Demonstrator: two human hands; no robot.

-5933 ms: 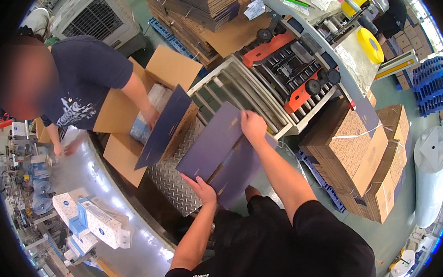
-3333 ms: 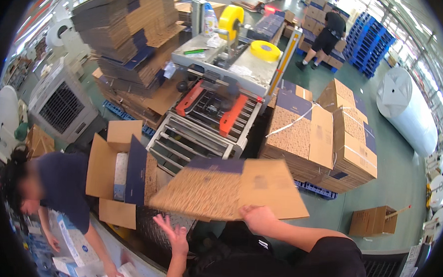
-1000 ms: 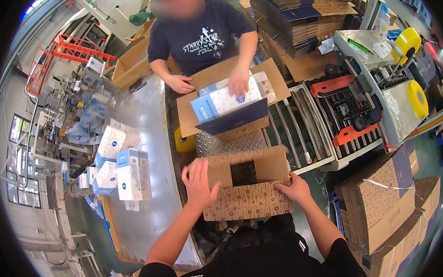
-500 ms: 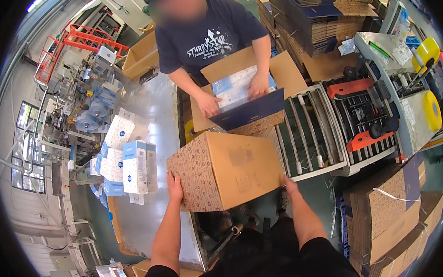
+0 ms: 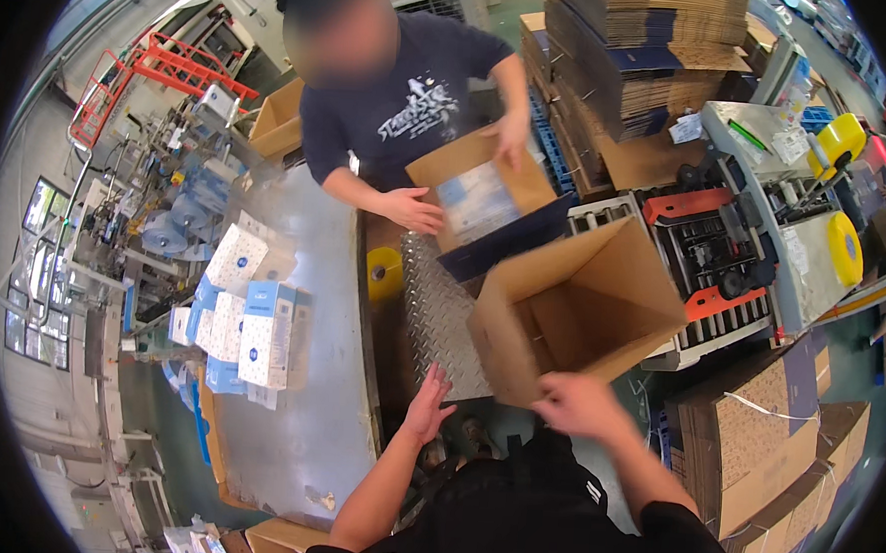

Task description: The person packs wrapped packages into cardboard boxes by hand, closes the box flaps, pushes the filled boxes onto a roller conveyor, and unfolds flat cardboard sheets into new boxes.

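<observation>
An open, empty-looking cardboard box (image 5: 506, 352) sits tilted in front of me, its mouth facing up towards me, on the near end of the conveyor and metal plate. My right hand (image 5: 584, 406), slightly blurred, has its fingers curled at the box's near edge. To the left of the box, my left hand (image 5: 426, 406) is raised with fingers spread, touching nothing. Across from me a co-worker's hands (image 5: 413, 211) are held at another open carton (image 5: 431, 168). It has a dark blue flap (image 5: 505, 242) and blue-and-white packages (image 5: 475, 200) inside.
Several blue-and-white packs (image 5: 266, 332) stand on the metal table (image 5: 324, 441) at left. A treaded metal plate (image 5: 436, 316) lies between table and box. Right are a taping machine (image 5: 711, 235) and flattened cartons (image 5: 765, 444); more cartons (image 5: 664, 83) are stacked behind.
The closed-side-up box has been turned so its open mouth shows, and it moved right. My left hand has come off it. The co-worker's hands have lifted from the packages.
</observation>
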